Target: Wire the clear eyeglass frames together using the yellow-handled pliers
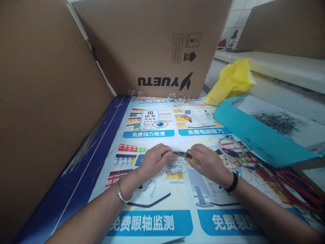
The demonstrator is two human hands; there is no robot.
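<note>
My right hand (207, 162) is wrapped round a pair of pliers (180, 154) with dark jaws and a yellow handle. The jaws point left and meet the fingertips of my left hand (157, 158). That hand is closed in a pinch on a thin wire at the jaw tips; the pinched end is too small to make out. Fine loops of wire (175, 173) show just below both hands, above the printed sheet. A short bent piece of wire (152, 188) lies closer to me, near my left wrist.
Cardboard panels (152, 44) stand at the left and back, with tangled wire bits (177, 99) at their foot. On the right are a blue box (254, 135) holding a heap of short wires (276, 122), a yellow bag (231, 81), a wire coil (231, 148) and a red cord (297, 189).
</note>
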